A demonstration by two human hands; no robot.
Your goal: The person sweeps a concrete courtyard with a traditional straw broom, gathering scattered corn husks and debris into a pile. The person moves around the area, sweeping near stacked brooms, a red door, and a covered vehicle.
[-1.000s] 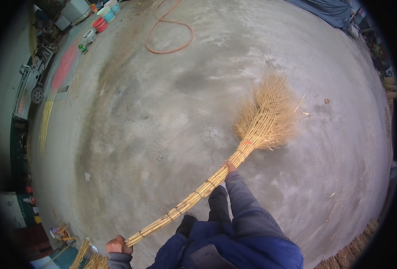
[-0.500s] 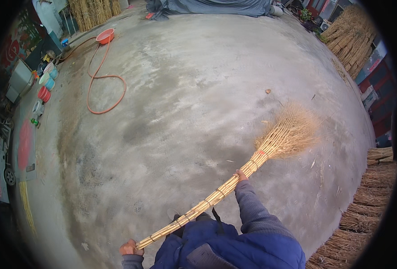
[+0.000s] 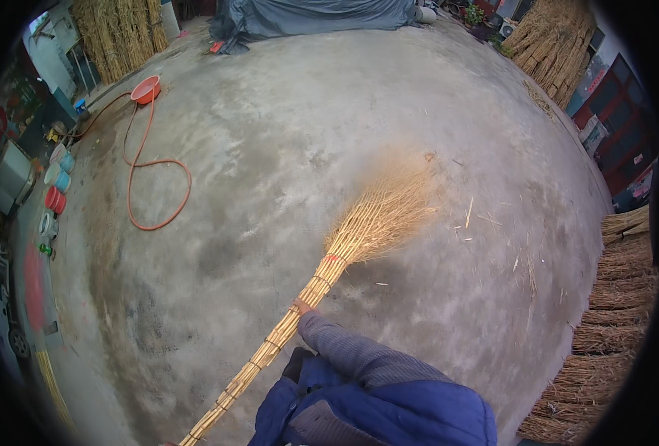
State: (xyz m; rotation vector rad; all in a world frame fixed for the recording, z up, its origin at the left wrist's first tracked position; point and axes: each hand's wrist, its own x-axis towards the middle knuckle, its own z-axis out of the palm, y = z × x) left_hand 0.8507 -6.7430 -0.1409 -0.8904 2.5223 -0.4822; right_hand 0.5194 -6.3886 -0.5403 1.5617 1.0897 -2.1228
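Where right hand (image 3: 302, 306) clasps broom (image 3: 322, 275) mid-shaft, left hand out of view: keep bristles flat, stroke low toward far straw bits (image 3: 469, 215) on floor (image 3: 270, 149).

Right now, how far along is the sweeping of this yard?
Most of the concrete floor looks swept bare. In hand: the right hand grips the straw broom, its blurred head on the ground. Left: loose straw bits to its right. The left hand is out of view at the lower edge.
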